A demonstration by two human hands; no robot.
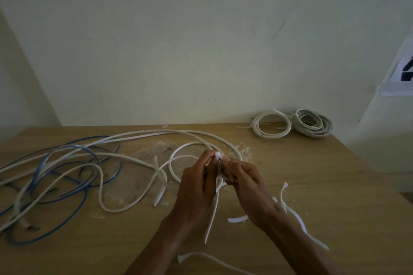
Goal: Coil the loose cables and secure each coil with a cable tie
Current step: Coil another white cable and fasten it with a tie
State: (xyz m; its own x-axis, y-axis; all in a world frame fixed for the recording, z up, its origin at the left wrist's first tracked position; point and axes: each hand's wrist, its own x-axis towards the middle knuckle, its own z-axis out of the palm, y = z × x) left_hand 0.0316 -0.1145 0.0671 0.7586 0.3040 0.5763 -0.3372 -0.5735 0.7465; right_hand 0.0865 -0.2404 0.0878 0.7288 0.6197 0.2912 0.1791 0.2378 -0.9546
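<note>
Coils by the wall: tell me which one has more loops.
The grey coil, farthest right: many loops stacked thick. The white coil beside it has only a few.

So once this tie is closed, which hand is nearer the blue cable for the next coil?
Probably left: the blue cable lies beyond the left hand, while the right hand sits nearer the spare ties.
</note>
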